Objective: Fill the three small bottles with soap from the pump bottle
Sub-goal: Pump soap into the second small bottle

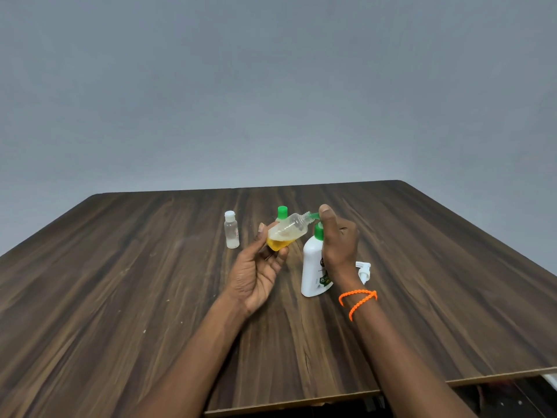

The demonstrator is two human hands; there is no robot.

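Note:
My left hand (259,267) holds a small clear bottle (287,232), uncapped and tilted, with yellow soap pooled in its lower end. Its open neck meets the green nozzle of the white pump bottle (313,267), which stands upright on the table. My right hand (337,236) rests on top of the green pump head, thumb raised. A small clear bottle with a white cap (231,230) stands to the left. Another small bottle with a green cap (282,213) stands behind the tilted one, mostly hidden.
A dark wood-grain table (150,282) carries everything. A white cap or pump piece (363,271) lies just right of the pump bottle, behind my right wrist, which wears an orange beaded band (358,300). A grey wall stands behind.

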